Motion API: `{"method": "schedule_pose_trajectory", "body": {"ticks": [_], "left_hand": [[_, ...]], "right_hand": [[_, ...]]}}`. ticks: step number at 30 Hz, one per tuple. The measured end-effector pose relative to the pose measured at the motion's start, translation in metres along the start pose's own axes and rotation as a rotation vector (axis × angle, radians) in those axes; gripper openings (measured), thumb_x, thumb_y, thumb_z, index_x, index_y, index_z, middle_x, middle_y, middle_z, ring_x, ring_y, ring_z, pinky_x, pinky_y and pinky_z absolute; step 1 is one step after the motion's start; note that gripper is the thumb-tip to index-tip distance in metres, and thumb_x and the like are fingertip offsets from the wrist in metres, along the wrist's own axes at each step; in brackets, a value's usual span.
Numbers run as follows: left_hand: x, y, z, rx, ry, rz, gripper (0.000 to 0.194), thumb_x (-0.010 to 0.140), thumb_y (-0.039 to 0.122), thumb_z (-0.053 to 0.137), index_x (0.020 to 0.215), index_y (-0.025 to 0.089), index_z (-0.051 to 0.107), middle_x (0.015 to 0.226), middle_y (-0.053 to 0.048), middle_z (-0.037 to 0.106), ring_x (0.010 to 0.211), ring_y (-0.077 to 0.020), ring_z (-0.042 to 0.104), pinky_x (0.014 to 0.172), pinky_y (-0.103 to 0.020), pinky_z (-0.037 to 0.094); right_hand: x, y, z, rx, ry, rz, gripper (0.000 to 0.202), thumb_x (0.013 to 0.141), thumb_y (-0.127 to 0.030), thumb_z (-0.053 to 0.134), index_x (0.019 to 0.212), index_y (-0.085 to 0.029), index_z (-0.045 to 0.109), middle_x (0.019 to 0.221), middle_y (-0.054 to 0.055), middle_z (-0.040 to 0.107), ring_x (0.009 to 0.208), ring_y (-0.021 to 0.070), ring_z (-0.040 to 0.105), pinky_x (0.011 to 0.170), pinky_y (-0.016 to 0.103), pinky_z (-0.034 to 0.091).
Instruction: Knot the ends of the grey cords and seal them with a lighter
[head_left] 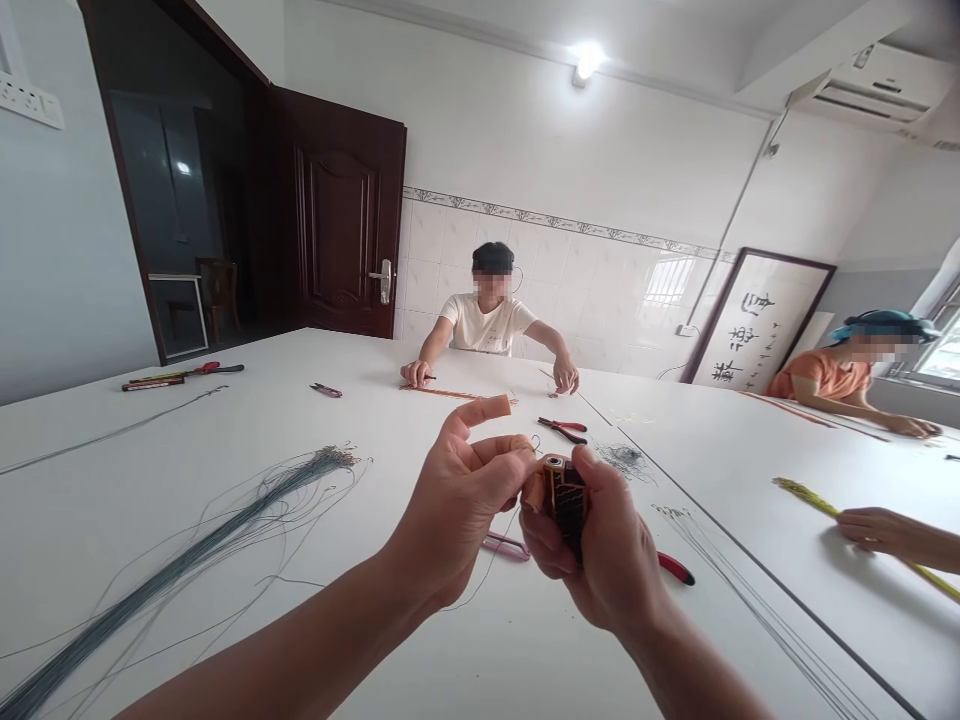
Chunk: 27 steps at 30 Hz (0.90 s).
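Over the middle of the white table, my left hand point(469, 490) pinches a thin grey cord point(491, 572) between thumb and forefinger. A small loop of it stands above the fingertips, and its tail hangs down toward the table. One raised finger wears a tan finger cot. My right hand point(615, 540) is wrapped round a black and gold lighter point(566, 500), its top right beside the pinched cord. No flame shows. Pink thread snips point(506, 545) lie partly hidden behind my hands. A red pliers handle point(676, 568) sticks out past my right wrist.
A thick bundle of grey-green cords point(247, 520) spreads across the table's left. Red-handled pliers point(562, 430) and a tangle of thread point(626, 460) lie ahead. Loose cords point(750, 590) lie to the right. Across sits a co-worker point(487, 320); another person's hand point(870, 530) touches yellow cord point(806, 495).
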<state>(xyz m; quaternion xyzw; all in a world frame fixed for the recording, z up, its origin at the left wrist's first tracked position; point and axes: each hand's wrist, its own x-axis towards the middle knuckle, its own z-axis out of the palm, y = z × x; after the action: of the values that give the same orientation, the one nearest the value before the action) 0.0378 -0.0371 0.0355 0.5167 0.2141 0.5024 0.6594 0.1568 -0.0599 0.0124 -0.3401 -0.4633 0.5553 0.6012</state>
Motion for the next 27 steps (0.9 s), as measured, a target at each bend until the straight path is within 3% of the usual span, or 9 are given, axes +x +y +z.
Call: {"method": "schedule_pose_trajectory", "body": {"ticks": [5, 14, 27], "left_hand": [[-0.0001, -0.003, -0.0004, 0.007, -0.033, -0.005, 0.04, 0.083, 0.012, 0.055, 0.117, 0.024, 0.038, 0.061, 0.008, 0.051, 0.056, -0.0077, 0.047, 0.06, -0.026, 0.04], [0.0008, -0.0073, -0.0004, 0.025, -0.044, 0.033, 0.038, 0.085, 0.015, 0.055, 0.117, 0.024, 0.038, 0.059, 0.008, 0.051, 0.054, -0.0068, 0.047, 0.057, -0.023, 0.04], [-0.0003, -0.0069, 0.0006, 0.024, -0.029, 0.031, 0.037, 0.084, 0.013, 0.055, 0.115, 0.024, 0.038, 0.061, 0.008, 0.052, 0.054, -0.0066, 0.048, 0.057, -0.022, 0.043]], "right_hand": [[0.0, -0.0023, 0.0006, -0.055, 0.005, 0.002, 0.045, 0.08, -0.05, 0.039, 0.05, -0.017, 0.046, 0.039, -0.004, 0.037, 0.037, 0.0062, 0.027, 0.038, 0.02, 0.02], [-0.0005, 0.0, 0.0014, 0.09, 0.0, 0.096, 0.045, 0.078, -0.05, 0.039, 0.05, -0.016, 0.049, 0.039, -0.004, 0.037, 0.035, 0.0053, 0.026, 0.036, 0.019, 0.018], [0.0001, 0.0026, 0.002, 0.095, 0.005, 0.093, 0.045, 0.077, -0.05, 0.038, 0.048, -0.017, 0.047, 0.038, -0.004, 0.036, 0.034, 0.0057, 0.025, 0.036, 0.02, 0.018]]}}
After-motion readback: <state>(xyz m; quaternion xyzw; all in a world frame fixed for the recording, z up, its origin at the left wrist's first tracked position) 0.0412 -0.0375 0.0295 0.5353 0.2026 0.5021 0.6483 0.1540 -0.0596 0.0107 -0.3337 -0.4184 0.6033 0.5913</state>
